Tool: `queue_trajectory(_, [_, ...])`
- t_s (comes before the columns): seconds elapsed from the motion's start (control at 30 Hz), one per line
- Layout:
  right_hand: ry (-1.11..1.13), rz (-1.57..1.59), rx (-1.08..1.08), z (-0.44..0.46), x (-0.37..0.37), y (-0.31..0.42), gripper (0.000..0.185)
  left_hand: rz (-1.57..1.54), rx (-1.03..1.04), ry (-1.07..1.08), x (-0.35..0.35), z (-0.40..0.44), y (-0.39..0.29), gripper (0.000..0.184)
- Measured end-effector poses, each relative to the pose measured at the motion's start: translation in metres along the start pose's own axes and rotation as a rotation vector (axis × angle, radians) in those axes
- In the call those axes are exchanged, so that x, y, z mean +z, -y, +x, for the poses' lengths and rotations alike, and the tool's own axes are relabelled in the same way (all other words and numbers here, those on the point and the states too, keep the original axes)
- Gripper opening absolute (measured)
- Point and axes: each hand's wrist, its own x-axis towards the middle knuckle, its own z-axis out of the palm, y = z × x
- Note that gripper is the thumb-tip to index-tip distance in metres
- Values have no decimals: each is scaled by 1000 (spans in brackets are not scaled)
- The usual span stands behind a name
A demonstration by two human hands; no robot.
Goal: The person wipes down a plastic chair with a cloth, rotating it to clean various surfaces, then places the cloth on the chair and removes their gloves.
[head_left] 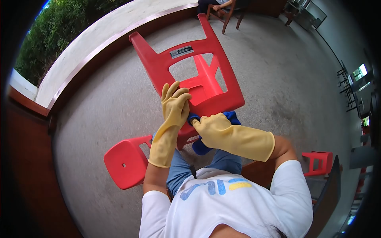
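A red plastic stool (232, 85) is tipped over in front of my body, its legs pointing away and its open underside in view. A label sits on its far crossbar. My left hand (174, 103), in a yellow rubber glove, holds the near left part of the stool, its fingers lying over the edge. My right hand (214, 127), gloved the same way, is closed on a blue cloth (232, 117) and presses it against the stool's near side. Part of the cloth hangs below the hand. More red plastic shows under the hands, mostly hidden.
Another red stool (124, 164) stands to the left by my leg. A smaller-looking red stool (317, 162) is at the right. A person sits on a wooden chair (226, 16) at the far end. A low ledge (87, 59) curves along the left.
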Motion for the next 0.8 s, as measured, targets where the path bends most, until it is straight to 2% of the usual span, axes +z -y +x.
queue_trajectory(0.1, [55,26,115,-16,-18,-17,70,2,7,9,-2,0,-2,12])
queue_trajectory(0.17, [9,56,161,-28,-16,-40,74,4,10,9,-3,1,0,12])
queue_trajectory(0.3, [-137,69,406,-50,10,-85,74,8,-6,8,-2,0,1,12])
queue_trajectory(0.4, [-303,202,557,-64,36,-122,69,4,-18,5,0,0,-1,12])
queue_trajectory(0.5, [-105,498,749,-71,39,-140,66,11,-23,16,-2,-2,0,12])
queue_trajectory(0.57, [-104,562,729,-77,62,-140,70,8,-27,21,-1,0,0,13])
queue_trajectory(0.63, [-310,577,735,-79,114,-144,76,6,-49,22,-1,-1,-1,14])
queue_trajectory(0.73, [-485,701,711,-80,158,-152,82,7,-44,8,-2,-1,-2,15])
queue_trajectory(0.8, [-484,1165,590,-90,148,-151,81,2,-40,3,-1,-2,1,17])
